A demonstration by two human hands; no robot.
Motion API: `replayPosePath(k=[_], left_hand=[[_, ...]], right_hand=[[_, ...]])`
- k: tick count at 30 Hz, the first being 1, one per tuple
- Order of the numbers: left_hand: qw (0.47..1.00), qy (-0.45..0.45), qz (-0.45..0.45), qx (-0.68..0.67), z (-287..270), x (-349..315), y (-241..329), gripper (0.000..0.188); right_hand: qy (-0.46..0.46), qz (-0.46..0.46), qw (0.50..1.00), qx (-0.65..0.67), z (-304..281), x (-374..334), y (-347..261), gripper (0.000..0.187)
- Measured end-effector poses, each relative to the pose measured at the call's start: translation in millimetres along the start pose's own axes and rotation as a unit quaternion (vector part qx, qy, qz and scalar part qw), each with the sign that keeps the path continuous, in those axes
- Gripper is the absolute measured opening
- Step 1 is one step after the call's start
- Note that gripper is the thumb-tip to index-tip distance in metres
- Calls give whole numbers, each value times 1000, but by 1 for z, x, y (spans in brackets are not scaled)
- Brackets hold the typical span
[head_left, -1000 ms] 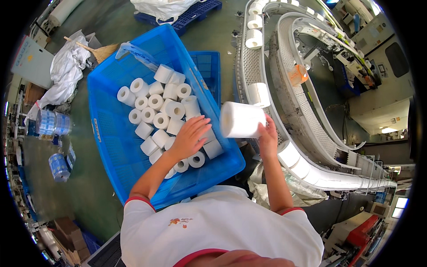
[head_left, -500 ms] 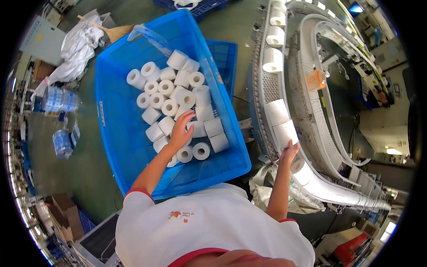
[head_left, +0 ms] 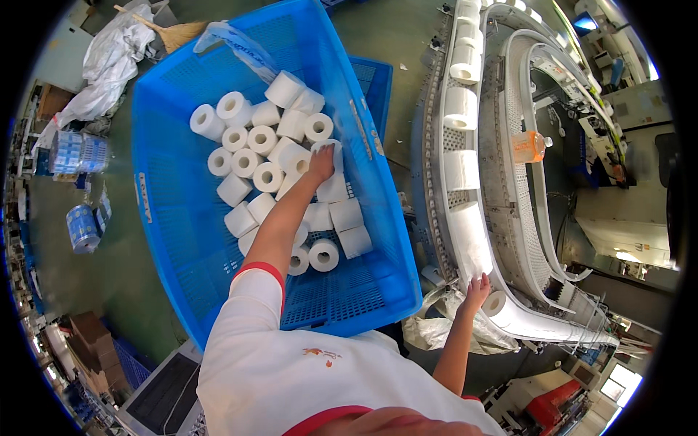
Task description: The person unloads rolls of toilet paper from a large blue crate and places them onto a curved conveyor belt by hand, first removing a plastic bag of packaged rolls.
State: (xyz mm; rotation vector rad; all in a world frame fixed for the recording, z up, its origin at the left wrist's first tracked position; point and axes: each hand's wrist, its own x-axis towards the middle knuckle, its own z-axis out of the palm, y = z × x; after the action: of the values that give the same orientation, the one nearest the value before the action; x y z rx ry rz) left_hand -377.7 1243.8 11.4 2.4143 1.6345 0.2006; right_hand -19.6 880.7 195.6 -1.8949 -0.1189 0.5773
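A big blue plastic crate [head_left: 392, 291] holds many white toilet rolls [head_left: 267, 176], some standing with their cores showing and others lying on their sides. My left hand [head_left: 322, 164] reaches deep into it, fingers curled over a toilet roll [head_left: 336, 154] near the crate's right wall. On the curved conveyor to my right, my right hand [head_left: 476, 293] rests at the near end of white rolls [head_left: 471, 240] that sit end to end. Its fingers look apart and touch the paper. Close beside that hand, another roll [head_left: 495, 304] lies on the belt with its core showing.
The conveyor [head_left: 430, 189] bends along my right side, with spaced rolls [head_left: 460, 107] farther up. An orange bottle [head_left: 529, 147] is fixed by the inner track. A clear plastic bag [head_left: 243, 49] hangs over the crate's far rim. Wrapped film rolls [head_left: 83, 229] lie on the floor at left.
My left hand has moved farther into the crate, up and right, onto a roll by the wall. My right hand has shifted down along the belt, and conveyor rolls have moved nearer.
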Motion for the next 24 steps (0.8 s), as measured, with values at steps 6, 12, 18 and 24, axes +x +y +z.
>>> replayPosePath(k=[6,12,18,24], left_hand=[[996,-60,-35,-47,-10,-2,-10,70],[813,-19,-36,-581,-141,-86,-20,59],[723,-60,-76,-684,-266,-170,39,62],[581,-76,-30,-810,-263,-196,88,79]], right_hand=[[42,-26,999,-5,-32,-2,6,45],[-31,-107,993,37,12,-39,-44,40],[-275,-218,928,125,83,-95,-99,30],[-423,-304,844,123,103,-152,-152,26]])
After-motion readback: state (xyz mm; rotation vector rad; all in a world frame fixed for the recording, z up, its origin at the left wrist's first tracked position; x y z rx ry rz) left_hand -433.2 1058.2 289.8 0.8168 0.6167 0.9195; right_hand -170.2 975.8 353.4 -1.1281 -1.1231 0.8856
